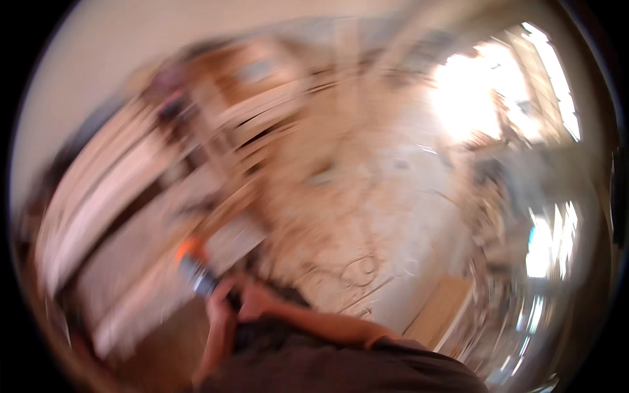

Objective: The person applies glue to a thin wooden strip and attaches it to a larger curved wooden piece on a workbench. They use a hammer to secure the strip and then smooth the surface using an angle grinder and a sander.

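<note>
Motion blur smears the whole view. A handheld tool (200, 278) with an orange end and a grey body points up and to the left, away from me; its exact kind cannot be made out. My left hand (221, 302) is closed around the lower part of its body. Pressed close beside it, my right hand (257, 301) is closed at the tool's dark rear part. Beyond the orange end lies a long, light wooden board (147, 288), at the left. Blur hides whether the tool touches it.
Stacked boards (108, 180) curve along the left. A wooden box-like piece (262, 72) stands at the far left. The dusty floor (367, 203) carries a looped cord (360, 270). A plank (440, 311) lies at the lower right, near a cluttered pile (488, 229). Bright openings glare at right.
</note>
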Available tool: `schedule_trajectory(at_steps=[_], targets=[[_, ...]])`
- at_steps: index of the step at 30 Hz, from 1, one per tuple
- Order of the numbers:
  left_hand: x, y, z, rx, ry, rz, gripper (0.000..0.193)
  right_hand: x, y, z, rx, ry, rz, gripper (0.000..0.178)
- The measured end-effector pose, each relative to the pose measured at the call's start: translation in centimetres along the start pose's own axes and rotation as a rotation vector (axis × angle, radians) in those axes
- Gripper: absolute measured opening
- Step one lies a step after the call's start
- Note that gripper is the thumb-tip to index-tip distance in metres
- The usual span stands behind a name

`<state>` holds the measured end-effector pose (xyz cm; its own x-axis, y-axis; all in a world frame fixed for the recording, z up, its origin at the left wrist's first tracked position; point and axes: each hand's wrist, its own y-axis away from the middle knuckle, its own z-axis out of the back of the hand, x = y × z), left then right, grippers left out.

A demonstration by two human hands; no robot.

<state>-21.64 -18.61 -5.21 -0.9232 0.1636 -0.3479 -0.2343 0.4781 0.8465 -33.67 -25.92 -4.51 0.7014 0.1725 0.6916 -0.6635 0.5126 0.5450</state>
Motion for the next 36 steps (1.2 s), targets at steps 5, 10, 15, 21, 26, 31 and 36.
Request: schedule_trajectory(at_steps=[5, 10, 15, 21, 26, 31, 36], targets=[[-3.1, 3.7, 3.2, 0.056, 0.109, -0.154, 0.027, 7.4, 0.9, -0.8, 0.118, -0.27, 0.044, 0.069], [-4.9, 8.1, 12.2, 0.034, 0.252, -0.263, 0.029, 13.1, 2.3, -8.6, 0.21, -0.072, 0.139, 0.08], [-5.6, 7.0, 10.7, -0.031, 0.274, -0.229, 0.027, 12.9, 0.2, -7.2, 0.302, -0.098, 0.073, 0.076], [-6.1, 5.8, 9.5, 0.035, 0.209, -0.214, 0.027, 11.3, -0.3, -7.7, 0.139, -0.096, 0.089, 0.071], [-5.8, 4.5, 7.7, 0.057, 0.126, -0.179, 0.026, 11.9, 0.1, -5.8, 0.115, -0.22, -0.104, 0.066], [-5.3, 3.9, 5.1, -0.009, 0.028, -0.123, 0.021, 9.4, 0.6, -4.5, 0.039, -0.139, -0.065, 0.063], [-6.0, 4.5, 5.2, -0.025, -0.003, -0.087, 0.021, 9.3, 0.5, -4.8, 0.075, -0.235, -0.068, 0.067]])
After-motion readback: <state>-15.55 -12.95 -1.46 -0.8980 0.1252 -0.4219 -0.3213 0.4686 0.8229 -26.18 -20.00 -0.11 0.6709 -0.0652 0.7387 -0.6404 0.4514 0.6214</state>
